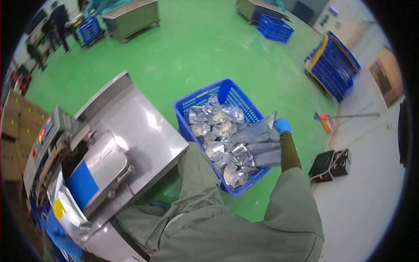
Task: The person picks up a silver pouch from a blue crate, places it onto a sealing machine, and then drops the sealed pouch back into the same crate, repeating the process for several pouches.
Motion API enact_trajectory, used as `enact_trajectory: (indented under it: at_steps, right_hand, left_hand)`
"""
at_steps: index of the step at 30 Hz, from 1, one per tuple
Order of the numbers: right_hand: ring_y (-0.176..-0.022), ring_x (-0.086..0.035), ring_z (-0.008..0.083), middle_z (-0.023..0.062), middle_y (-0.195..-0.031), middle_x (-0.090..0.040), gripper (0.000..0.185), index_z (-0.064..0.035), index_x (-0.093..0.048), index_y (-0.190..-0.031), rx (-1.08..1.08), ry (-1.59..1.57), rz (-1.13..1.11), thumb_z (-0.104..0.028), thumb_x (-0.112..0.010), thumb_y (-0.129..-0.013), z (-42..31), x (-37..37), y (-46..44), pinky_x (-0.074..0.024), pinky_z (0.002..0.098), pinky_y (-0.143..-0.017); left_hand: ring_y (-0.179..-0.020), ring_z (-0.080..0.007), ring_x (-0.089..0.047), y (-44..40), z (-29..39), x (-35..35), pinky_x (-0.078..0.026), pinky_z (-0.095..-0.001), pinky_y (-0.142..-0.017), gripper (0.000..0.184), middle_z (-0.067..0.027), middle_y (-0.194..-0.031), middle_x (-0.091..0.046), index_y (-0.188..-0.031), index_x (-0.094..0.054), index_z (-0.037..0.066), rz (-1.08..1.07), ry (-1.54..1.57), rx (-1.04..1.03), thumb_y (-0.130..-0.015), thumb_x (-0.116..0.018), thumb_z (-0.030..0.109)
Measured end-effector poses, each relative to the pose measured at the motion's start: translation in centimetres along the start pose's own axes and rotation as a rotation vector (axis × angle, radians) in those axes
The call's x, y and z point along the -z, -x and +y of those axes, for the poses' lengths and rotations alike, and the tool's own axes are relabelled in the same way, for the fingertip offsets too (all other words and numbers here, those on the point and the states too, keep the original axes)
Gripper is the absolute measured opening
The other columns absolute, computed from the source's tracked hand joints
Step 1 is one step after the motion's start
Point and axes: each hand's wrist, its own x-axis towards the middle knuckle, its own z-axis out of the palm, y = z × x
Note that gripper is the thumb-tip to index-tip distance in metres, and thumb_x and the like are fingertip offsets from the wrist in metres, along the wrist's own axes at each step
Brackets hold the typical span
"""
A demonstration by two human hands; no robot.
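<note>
My right hand (283,125), in a blue glove, is closed on the end of a long silver bag (257,132) at the right side of a blue crate (235,190). Crumpled silver bags (217,117) with pale contents fill much of the crate. At the lower left, my left hand (61,236), also blue-gloved and partly hidden, grips the edge of a silver bag with a yellow label (70,208). That bag lies against a steel machine (104,157) with a blue panel (83,183).
Brown cartons (19,118) are stacked at the far left. Beyond the green floor stand steel bins (133,19), blue crates (275,28) and several people (59,22). A black device (330,166) is by the right wall.
</note>
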Motion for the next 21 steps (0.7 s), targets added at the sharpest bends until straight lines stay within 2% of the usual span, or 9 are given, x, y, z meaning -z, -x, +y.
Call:
enact_trajectory:
  at_steps: [1,2,4,6,7,11,13,17,21]
  right_hand:
    - [-0.083,-0.061,0.0383,0.0248,-0.087,-0.062,0.034,-0.0018,-0.068,-0.08,0.07,-0.052,0.055,-0.032,-0.058,-0.067,-1.9,1.2,-0.3,-0.049,0.0428,-0.072]
    - [-0.078,-0.062,0.0378,0.0233,-0.08,-0.063,0.034,-0.0028,-0.068,-0.075,0.144,-0.1,0.107,-0.034,-0.056,-0.068,-3.9,2.4,-0.6,-0.0492,0.0419,-0.07]
    - [-0.07,-0.061,0.0364,0.0206,-0.07,-0.062,0.035,-0.0028,-0.068,-0.069,0.297,-0.223,-0.027,-0.035,-0.053,-0.07,-11.4,9.5,5.7,-0.0488,0.0406,-0.066]
    - [-0.061,-0.06,0.0337,0.0175,-0.062,-0.061,0.036,-0.0024,-0.066,-0.064,0.501,-0.309,-0.059,-0.034,-0.051,-0.072,-18.4,15.6,11.7,-0.0475,0.0392,-0.061]
    - [-0.057,-0.059,0.0318,0.0158,-0.058,-0.06,0.037,-0.002,-0.065,-0.062,0.636,-0.324,-0.015,-0.033,-0.05,-0.073,-21.3,18.0,14.5,-0.0464,0.0385,-0.058]
    - [-0.05,-0.057,0.0249,0.0144,-0.052,-0.057,0.036,0.0,-0.063,-0.059,0.848,-0.578,0.112,-0.03,-0.052,-0.075,-29.1,29.0,25.1,-0.0439,0.036,-0.053]
    - [-0.047,-0.056,0.0215,0.0131,-0.049,-0.056,0.036,0.0002,-0.063,-0.058,0.913,-0.714,0.149,-0.03,-0.053,-0.076,-31.9,33.3,28.9,-0.043,0.0342,-0.051]
    - [-0.036,-0.046,0.0123,0.0065,-0.043,-0.05,0.04,0.0,-0.062,-0.054,0.858,-0.938,0.039,-0.03,-0.054,-0.079,-37.6,36.6,33.0,-0.036,0.0273,-0.037]
    - [-0.035,-0.044,0.0109,0.004,-0.042,-0.047,0.039,-0.0004,-0.058,-0.056,0.96,-1.047,-0.223,-0.03,-0.054,-0.081,-42.9,35.4,35.4,-0.033,0.0231,-0.036]
  left_hand:
    - [-0.107,-0.0214,-0.052,-0.3,0.0,-0.6,-0.04,-0.0318,-0.093,0.048,-0.0105,-0.117,-0.055,-0.118,-0.054,0.001,-0.02,0.071,0.025,-0.093,-0.041,0.04]
    - [-0.089,-0.0158,-0.056,-1.5,-0.4,-0.1,-0.044,-0.0292,-0.083,0.044,-0.0059,-0.105,-0.059,-0.112,-0.057,0.002,-0.301,-0.181,-0.134,-0.093,-0.042,0.038]
    - [-0.066,-0.0063,-0.053,-2.1,0.0,-2.0,-0.04,-0.018,-0.053,0.027,-0.0008,-0.081,-0.058,-0.099,-0.062,0.004,-0.116,-0.218,-0.03,-0.087,-0.049,0.025]
    - [-0.066,-0.0076,-0.053,1.2,2.7,-8.7,-0.044,-0.0211,-0.059,0.032,-0.0016,-0.082,-0.061,-0.104,-0.06,0.005,-0.335,-0.562,-0.126,-0.092,-0.044,0.029]
    - [-0.069,-0.0099,-0.056,10.5,7.9,-17.2,-0.045,-0.0216,-0.063,0.032,-0.0042,-0.089,-0.063,-0.111,-0.057,0.004,-0.375,-0.292,-0.14,-0.092,-0.044,0.026]
    - [-0.112,-0.021,-0.05,14.5,6.4,-26.1,-0.036,-0.0328,-0.099,0.045,-0.0121,-0.122,-0.052,-0.132,-0.041,0.003,-1.073,-0.287,-0.201,-0.089,-0.05,0.016]
    - [-0.11,-0.0244,-0.052,17.6,7.4,-30.5,-0.038,-0.0351,-0.097,0.051,-0.0169,-0.121,-0.053,-0.131,-0.04,0.0,-1.201,-0.251,-0.349,-0.088,-0.054,0.024]
    - [-0.102,-0.0235,-0.056,18.5,7.7,-35.4,-0.042,-0.0326,-0.09,0.048,-0.0185,-0.115,-0.057,-0.127,-0.045,-0.001,-0.742,0.313,-0.52,-0.089,-0.056,0.026]
    - [-0.089,-0.0179,-0.059,13.3,7.4,-32.0,-0.046,-0.0288,-0.081,0.033,-0.015,-0.103,-0.063,-0.113,-0.057,-0.001,-0.412,0.342,-0.483,-0.086,-0.06,0.017]
